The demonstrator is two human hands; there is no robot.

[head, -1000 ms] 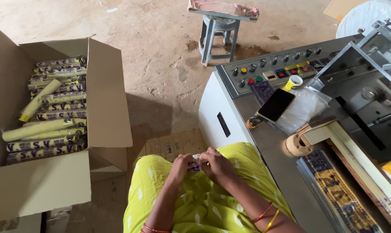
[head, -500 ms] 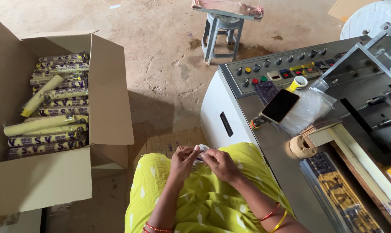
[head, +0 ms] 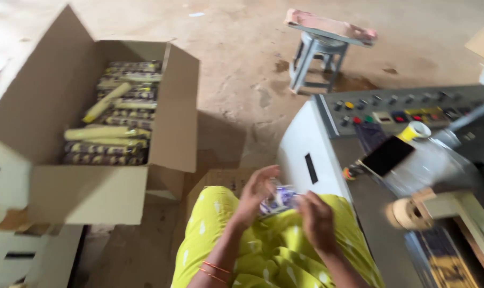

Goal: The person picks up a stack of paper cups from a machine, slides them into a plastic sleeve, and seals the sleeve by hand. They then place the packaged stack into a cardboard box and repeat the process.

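Both hands over the lap, yellow-green dotted cloth underneath. Left hand (head: 258,193) curled around one end of a small printed packet (head: 279,200), thumb and fingertips pinching it. Right hand (head: 316,221) closed on the other end, knuckles up; finger detail blurred by motion. Packet sits between the two hands, clear of the lap, close in front of the grey machine (head: 327,154).

Cardboard box (head: 92,192) open on the floor to the left, well apart from the hands; rows of long printed packets (head: 106,152) stacked inside, a few yellow ones lying across the top. Control panel (head: 407,109) with coloured buttons on the right; dark phone (head: 387,156) and clear plastic bag (head: 429,168) just below it, yellow tape roll (head: 414,130) near the phone, brown tape roll (head: 406,213) lower down. Grey stool (head: 319,50) on the dusty floor behind.

Judgement on handling:
- Keep the pinch at both ends, not mid-body; wrapper looks thin, likely to crease or tear under a twist.
- Hold level and close to the lap, so a slip lands on cloth, not the floor.
- Even tension between hands; no jerking.
- Elbow clearance tight on the right side; machine edge near, phone and bag easy to knock.

Packet print unreadable, contents not discernible.
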